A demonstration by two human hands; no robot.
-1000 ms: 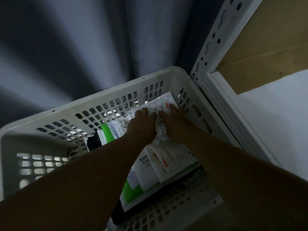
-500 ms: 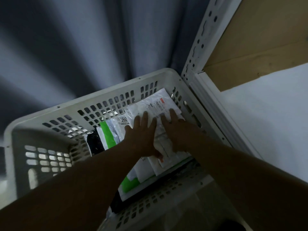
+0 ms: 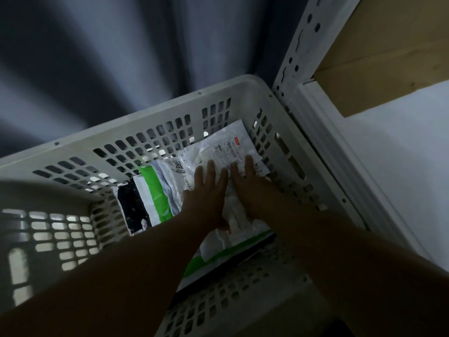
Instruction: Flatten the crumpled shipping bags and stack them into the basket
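A white perforated plastic basket (image 3: 150, 122) fills the middle of the view. On its floor lies a stack of shipping bags: a white bag with a printed label (image 3: 230, 144) on top, a white and green bag (image 3: 155, 188) under it, and a black one (image 3: 128, 205) at the left. My left hand (image 3: 206, 190) and my right hand (image 3: 252, 188) lie side by side, palms down, fingers straight, pressing on the top white bag. Both forearms reach in from the bottom edge and hide the near part of the stack.
A white slotted metal shelf post (image 3: 298, 45) rises right beside the basket's far right corner, with a wooden board (image 3: 379, 57) behind it. A pale surface (image 3: 401, 161) runs along the right. Dark grey curtain folds (image 3: 109, 57) hang behind the basket.
Both hands have slid back toward me along the top white bag, uncovering more of its label end. The view has shifted slightly.
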